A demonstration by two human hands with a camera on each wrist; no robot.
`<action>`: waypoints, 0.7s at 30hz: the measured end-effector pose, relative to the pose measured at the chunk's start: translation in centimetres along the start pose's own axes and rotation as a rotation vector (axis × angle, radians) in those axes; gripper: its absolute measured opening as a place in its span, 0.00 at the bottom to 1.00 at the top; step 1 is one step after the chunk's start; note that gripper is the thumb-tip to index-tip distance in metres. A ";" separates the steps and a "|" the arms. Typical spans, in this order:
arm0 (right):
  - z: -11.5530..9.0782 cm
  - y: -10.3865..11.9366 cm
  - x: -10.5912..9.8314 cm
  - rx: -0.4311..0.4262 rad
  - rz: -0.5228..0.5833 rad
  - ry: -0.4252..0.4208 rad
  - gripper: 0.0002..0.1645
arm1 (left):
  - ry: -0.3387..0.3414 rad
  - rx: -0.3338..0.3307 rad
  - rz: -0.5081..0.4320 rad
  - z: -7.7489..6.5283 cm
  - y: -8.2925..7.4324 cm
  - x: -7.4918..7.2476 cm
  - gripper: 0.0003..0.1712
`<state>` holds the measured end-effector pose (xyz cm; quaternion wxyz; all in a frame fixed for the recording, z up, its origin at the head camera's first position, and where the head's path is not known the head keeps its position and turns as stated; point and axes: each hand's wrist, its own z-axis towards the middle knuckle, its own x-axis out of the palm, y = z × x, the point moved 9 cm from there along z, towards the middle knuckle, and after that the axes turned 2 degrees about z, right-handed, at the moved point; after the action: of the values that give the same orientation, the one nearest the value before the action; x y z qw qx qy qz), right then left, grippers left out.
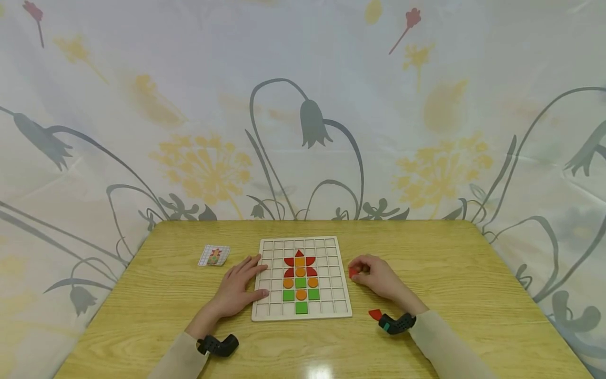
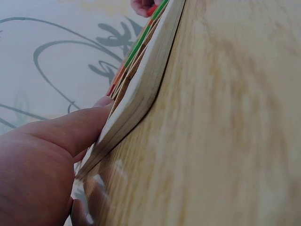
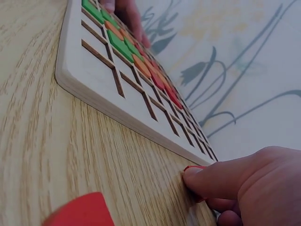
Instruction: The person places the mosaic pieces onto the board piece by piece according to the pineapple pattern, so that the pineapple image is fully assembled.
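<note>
A white gridded board (image 1: 342, 311) lies on the table with flat pieces set in its squares: a red triangle (image 1: 299, 253) at the top, red quarter-circles (image 1: 310, 261), an orange square (image 1: 300, 261), orange circles (image 1: 301, 295) and several green squares (image 1: 301, 308). My left hand (image 1: 236, 287) rests on the board's left edge, fingers spread and thumb on the rim. Just beyond the right edge, my right hand (image 1: 376, 275) pinches a small red piece (image 1: 352, 272) between thumb and fingers, close over the table. The fingers hide most of its outline.
Near my right wrist another red piece (image 1: 375, 314), with one curved side, lies on the table; it shows large in the right wrist view. A small card (image 1: 214, 255) printed with a similar coloured pattern lies left of the board. A flower-printed curtain (image 1: 303, 173) hangs behind the table.
</note>
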<state>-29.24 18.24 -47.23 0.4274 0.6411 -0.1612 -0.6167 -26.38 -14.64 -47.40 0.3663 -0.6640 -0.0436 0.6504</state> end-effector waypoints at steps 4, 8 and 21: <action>0.1 0.0 -0.1 -0.003 0.002 -0.002 0.10 | -0.002 0.000 0.004 0.0 0.0 0.0 0.37; -0.1 -0.1 -0.3 0.028 0.006 -0.023 0.10 | -0.005 -0.001 0.008 0.0 0.0 -0.1 0.37; -0.4 0.1 -1.2 0.090 0.138 -0.121 0.10 | -0.007 0.003 0.003 -0.1 0.0 0.0 0.37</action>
<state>-29.01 19.21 -46.37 0.4291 0.6087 -0.2578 -0.6155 -26.34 -14.69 -47.36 0.3663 -0.6613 -0.0428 0.6532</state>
